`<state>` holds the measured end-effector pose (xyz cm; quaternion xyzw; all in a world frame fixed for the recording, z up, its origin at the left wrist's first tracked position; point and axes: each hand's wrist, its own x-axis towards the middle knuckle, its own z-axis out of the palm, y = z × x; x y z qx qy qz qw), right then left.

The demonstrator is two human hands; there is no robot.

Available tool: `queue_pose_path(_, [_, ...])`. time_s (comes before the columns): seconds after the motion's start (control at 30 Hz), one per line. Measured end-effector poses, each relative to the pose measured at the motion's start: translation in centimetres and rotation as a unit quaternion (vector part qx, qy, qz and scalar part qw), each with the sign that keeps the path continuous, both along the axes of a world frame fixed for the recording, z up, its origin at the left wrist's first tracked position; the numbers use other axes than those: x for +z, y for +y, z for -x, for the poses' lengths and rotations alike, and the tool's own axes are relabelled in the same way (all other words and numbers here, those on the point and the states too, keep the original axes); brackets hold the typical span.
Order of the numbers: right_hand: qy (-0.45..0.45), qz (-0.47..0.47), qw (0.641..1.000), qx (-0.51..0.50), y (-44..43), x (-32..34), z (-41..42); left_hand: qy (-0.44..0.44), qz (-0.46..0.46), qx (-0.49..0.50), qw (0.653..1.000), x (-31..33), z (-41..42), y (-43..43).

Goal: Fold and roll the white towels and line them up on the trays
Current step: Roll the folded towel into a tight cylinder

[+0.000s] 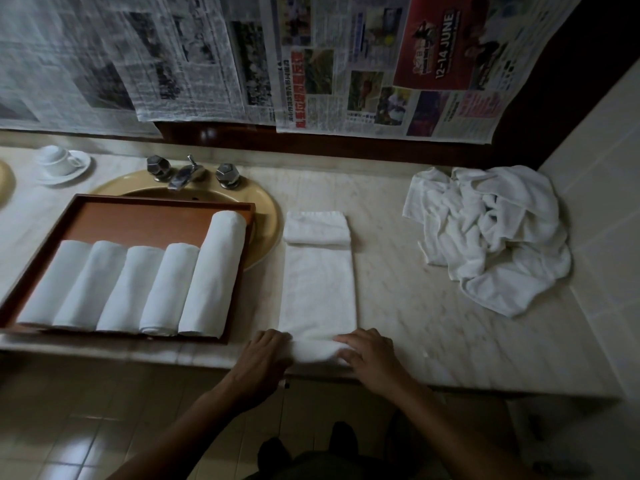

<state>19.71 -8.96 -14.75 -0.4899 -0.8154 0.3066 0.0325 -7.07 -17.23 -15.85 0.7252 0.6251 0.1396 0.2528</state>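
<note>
Rolling the near end of a folded white towel (pixel 318 289), the left hand (pixel 263 356) and right hand (pixel 370 355) each curl fingers over it at the marble counter's (pixel 415 299) front edge. 5 rolled towels (pixel 138 289) line the wooden tray (pixel 145 223) just left. A crumpled towel pile (pixel 491 230) lies to the right.

Dimly lit room. A pale marble bench (pixel 433 271) runs left to right, with a round yellow basin (pixel 266 230) sunk into it and a metal tap (pixel 183 176) at the basin's far rim. Newspaper sheets (pixel 311 57) cover the far wall above a dark wooden band (pixel 346 147). Pale tiles line the right wall (pixel 602 188) and the floor (pixel 86 420).
</note>
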Motion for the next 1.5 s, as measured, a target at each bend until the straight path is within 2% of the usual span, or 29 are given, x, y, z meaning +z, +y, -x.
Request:
queue_pose_path(0.07, [0.029,-0.047,0.998,-0.034,-0.5,0.2,0.4,-0.054,0.024,0.051,0.997,0.7,-0.3,0.5])
queue_pose_path(0.2, [0.047,-0.214,0.975,-0.02,-3.5,-0.4,1.7,-0.062,0.034,0.068,0.995,1.0,-0.5,0.9])
queue_pose_path(0.3, [0.018,-0.242,0.97,0.011,-5.7,-1.7,2.4,-0.068,0.03,0.121,0.99,0.6,-0.7,0.9])
queue_pose_path(0.4, [-0.015,-0.221,0.975,0.027,-6.2,-2.8,2.4,0.013,-0.075,0.122,0.99,0.6,-2.2,-0.1])
queue_pose_path(0.5, [-0.011,-0.208,0.977,0.037,-5.6,-2.9,2.3,0.082,-0.144,0.056,0.985,0.1,-4.1,-1.2])
queue_pose_path(0.6, [-0.021,-0.213,0.976,0.041,-4.8,-2.9,2.4,0.123,-0.137,-0.002,0.983,-1.1,-4.8,-0.9])
queue_pose_path(0.83, [-0.074,-0.181,0.979,0.052,-1.3,-3.0,3.2,0.179,-0.055,-0.048,0.981,-1.7,-3.0,3.5])
queue_pose_path(1.0, [-0.076,-0.148,0.984,0.069,0.8,-2.1,3.1,0.166,-0.009,-0.083,0.983,0.1,-1.8,6.0])
queue_pose_path(1.13, [-0.077,-0.132,0.983,0.098,0.5,-1.1,2.3,0.154,0.008,-0.097,0.983,0.5,-0.8,4.9])
queue_pose_path(1.3, [-0.064,-0.032,0.997,0.042,-2.3,1.0,1.5,0.109,-0.03,-0.129,0.985,-0.1,0.8,1.3])
queue_pose_path(1.4, [-0.015,-0.001,1.0,0.024,-3.5,0.7,1.0,0.059,-0.026,-0.126,0.99,-0.6,1.6,-0.1])
queue_pose_path(1.5, [0.041,0.029,0.999,-0.006,-3.5,0.3,0.9,-0.003,-0.002,-0.081,0.997,-0.5,1.9,-0.5])
